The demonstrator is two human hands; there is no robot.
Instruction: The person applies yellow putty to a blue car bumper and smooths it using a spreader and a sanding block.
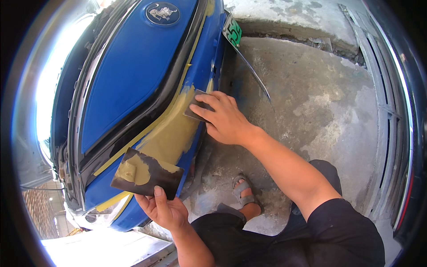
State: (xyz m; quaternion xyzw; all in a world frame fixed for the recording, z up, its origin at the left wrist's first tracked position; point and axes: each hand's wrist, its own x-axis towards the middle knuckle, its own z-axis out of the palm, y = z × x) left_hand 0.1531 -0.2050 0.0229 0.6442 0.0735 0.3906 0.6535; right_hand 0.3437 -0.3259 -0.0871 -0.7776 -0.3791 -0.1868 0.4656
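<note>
My right hand (224,116) grips a dark, thin putty spreader (205,105) and holds it against the blue car bumper (191,153). A wide coat of yellowish body filler (167,138) covers the bumper below the front grille, with ragged edges over the blue paint. In my left hand (163,209) is a dark rectangular mixing plate (159,181), thumb on top and fingers beneath. Smeared filler and a thicker lump (126,171) lie on that plate. It hangs over the bumper's near end, hiding part of the surface behind it.
The blue hood panel (133,66) carries a round emblem (163,13). Yellow masking tape (106,167) runs along the dark trim. A green-and-white plate (232,31) juts from the bumper. Stained concrete (302,102) lies to the right, beside a metal grate (378,98). My sandalled foot (244,193) is below.
</note>
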